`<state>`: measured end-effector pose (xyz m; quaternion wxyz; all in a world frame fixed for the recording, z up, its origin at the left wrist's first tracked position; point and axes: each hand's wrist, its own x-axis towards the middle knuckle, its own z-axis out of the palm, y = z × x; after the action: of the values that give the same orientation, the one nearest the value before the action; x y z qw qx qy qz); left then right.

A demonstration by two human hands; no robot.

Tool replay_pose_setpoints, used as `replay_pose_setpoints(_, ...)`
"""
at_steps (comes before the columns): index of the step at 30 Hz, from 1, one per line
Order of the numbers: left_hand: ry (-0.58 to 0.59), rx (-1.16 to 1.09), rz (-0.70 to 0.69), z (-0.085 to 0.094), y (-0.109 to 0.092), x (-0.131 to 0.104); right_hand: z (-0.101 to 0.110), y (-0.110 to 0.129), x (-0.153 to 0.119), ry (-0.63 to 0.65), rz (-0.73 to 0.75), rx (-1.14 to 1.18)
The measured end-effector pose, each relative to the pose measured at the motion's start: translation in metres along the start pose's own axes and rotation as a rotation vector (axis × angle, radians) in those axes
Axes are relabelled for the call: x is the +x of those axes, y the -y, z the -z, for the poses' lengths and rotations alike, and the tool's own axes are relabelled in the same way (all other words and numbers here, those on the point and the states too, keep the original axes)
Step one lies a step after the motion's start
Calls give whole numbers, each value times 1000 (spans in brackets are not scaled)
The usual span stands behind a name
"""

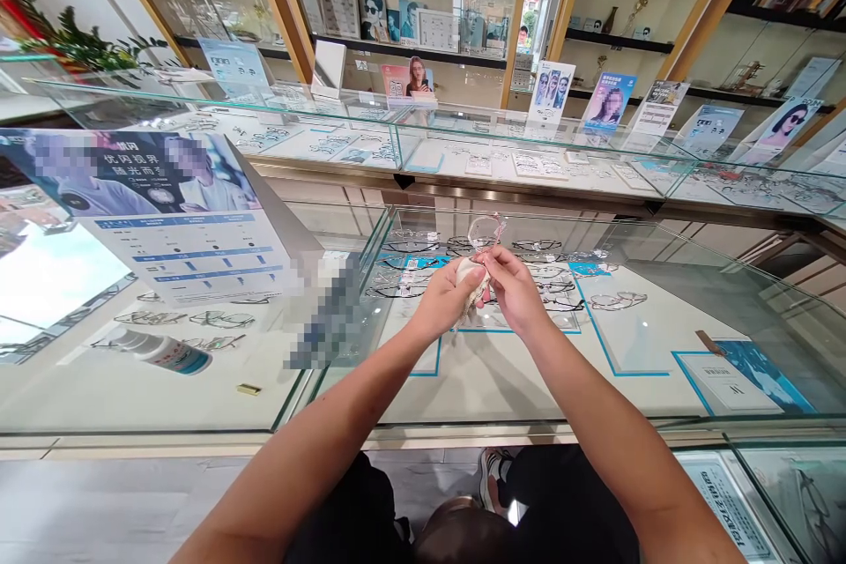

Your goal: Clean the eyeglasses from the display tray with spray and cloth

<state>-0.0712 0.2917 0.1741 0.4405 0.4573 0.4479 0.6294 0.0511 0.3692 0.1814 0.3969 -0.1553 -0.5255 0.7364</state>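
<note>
Both of my hands meet above the glass counter, fingers closed. A pale, crumpled cloth [471,280] is bunched in my left hand [441,298], and its loose end hangs below the fingers. My right hand [516,289] pinches a pair of eyeglasses [486,232] with a thin, pinkish frame; one round lens stands out beyond the fingertips. The other part of the eyeglasses is hidden by the cloth and fingers. Beneath and behind my hands, several eyeglasses [404,263] lie in rows inside the display case.
A white spray bottle [162,351] lies on the left, near a small gold-coloured piece [249,389]. A large printed stand [178,238] rises behind it. Beyond runs another glass case [456,128] with upright cards. A single pair of glasses [619,301] lies at right inside the near case.
</note>
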Motion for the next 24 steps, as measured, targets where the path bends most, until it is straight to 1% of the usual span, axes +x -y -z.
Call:
replay_pose_setpoints(2,24,43,-38,2,0,1,0,0,0,8,-8,20)
replay_pose_setpoints(4,75,36,-53,6,1,3,1,2,1,-17,-26,60)
replay_pose_setpoints(8,182,-47,-13,12,5,4,4,7,4,-83,-56,109)
replay_pose_setpoints(11,217,-81,12,11,4,3,5,8,4,-82,-72,105)
replay_pose_setpoints(13,192,-84,11,8,2,2,4,8,3,-69,-66,91)
replay_pose_setpoints(16,104,-49,6,4,-3,1,1,5,0,-44,-35,54)
replay_pose_setpoints(20,-14,25,-32,1,-6,-2,-3,3,-3,41,-2,37)
replay_pose_setpoints(22,-48,52,-43,1,-6,-3,-4,4,-4,74,5,41)
replay_pose_setpoints(24,-49,49,-35,1,-7,-4,-4,6,-3,72,-6,46)
